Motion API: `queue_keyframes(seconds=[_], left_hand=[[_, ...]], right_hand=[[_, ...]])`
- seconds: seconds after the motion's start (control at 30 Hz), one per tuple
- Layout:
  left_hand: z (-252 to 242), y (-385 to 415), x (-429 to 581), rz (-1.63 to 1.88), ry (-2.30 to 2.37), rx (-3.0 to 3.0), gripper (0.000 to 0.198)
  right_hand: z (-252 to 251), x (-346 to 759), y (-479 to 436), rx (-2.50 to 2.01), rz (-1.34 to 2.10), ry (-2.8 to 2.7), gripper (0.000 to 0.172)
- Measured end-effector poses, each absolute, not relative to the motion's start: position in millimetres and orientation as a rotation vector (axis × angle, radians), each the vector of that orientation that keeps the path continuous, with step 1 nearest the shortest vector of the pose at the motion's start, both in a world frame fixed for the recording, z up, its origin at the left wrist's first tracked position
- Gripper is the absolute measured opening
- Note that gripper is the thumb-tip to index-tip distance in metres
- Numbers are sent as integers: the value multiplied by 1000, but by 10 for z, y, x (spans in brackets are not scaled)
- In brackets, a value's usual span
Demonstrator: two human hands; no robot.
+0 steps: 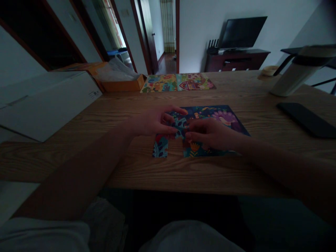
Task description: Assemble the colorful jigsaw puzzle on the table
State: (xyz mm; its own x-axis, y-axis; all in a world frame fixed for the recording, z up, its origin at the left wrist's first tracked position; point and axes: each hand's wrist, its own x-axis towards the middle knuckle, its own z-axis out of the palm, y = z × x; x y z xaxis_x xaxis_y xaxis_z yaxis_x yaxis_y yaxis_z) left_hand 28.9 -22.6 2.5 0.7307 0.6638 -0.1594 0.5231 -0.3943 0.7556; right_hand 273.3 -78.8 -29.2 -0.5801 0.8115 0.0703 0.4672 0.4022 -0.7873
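A dark, colourful jigsaw puzzle [210,113] lies on the wooden table, with a purple peacock figure at its right. Its lower left has a gap where bare wood shows, and a joined strip of pieces [160,147] stands left of that gap. My left hand [160,122] is over the puzzle's left side, thumb and fingers apart, with nothing visibly gripped. My right hand [210,133] rests over the middle, its thumb and index finger close together at the edge of a light-blue patterned piece [180,123]. Whether those fingertips grip it is too dim to tell.
Two finished bright puzzles [177,82] lie behind, beside an orange box [123,85] with clear plastic. A large white box [49,105] stands left. At right are a black phone-like slab [307,119], a white jug [294,75] and a small round container [270,70].
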Motion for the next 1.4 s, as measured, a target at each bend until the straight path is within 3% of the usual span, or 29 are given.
queue_keyframes(seconds=[0.17, 0.4, 0.7, 1.4], left_hand=[[84, -187, 235, 66, 835, 2156, 34], [166, -203, 195, -471, 794, 2305, 21], [207, -220, 138, -717, 1056, 2348, 30], [86, -260, 272, -570, 994, 2460, 42]], right_hand=[[-334, 2735, -770, -1176, 1032, -2155, 29], [-392, 2618, -825, -1104, 882, -2360, 18], [-362, 2609, -857, -1074, 840, -2385, 24], [-339, 2578, -931, -1077, 654, -2602, 23]])
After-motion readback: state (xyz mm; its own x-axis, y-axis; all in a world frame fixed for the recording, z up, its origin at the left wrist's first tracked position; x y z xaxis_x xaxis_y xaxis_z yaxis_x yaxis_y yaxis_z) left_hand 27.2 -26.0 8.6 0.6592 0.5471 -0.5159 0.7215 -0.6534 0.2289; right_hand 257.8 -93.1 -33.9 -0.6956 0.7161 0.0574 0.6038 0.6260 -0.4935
